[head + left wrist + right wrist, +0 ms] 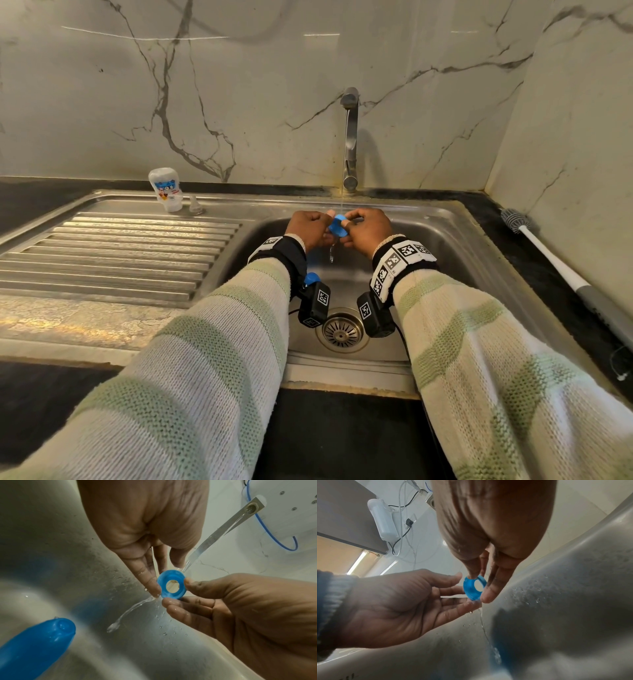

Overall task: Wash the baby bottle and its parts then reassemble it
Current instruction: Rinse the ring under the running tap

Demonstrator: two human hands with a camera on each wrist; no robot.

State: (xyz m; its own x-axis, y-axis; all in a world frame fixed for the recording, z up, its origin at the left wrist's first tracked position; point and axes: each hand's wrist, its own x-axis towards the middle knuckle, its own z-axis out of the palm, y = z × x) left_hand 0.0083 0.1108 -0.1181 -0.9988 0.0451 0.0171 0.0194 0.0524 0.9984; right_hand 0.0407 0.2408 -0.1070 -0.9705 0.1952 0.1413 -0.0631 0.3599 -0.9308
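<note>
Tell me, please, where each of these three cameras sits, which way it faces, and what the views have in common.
Head: worn on the head, looking forward and down at the sink and tap; both sleeved forearms show.
Left wrist: under the left hand, looking along its fingers; the right hand enters from the right.
Right wrist: under the right hand, looking along its fingers; the left hand enters from the left.
Shared: all three show the blue ring pinched by both hands.
</note>
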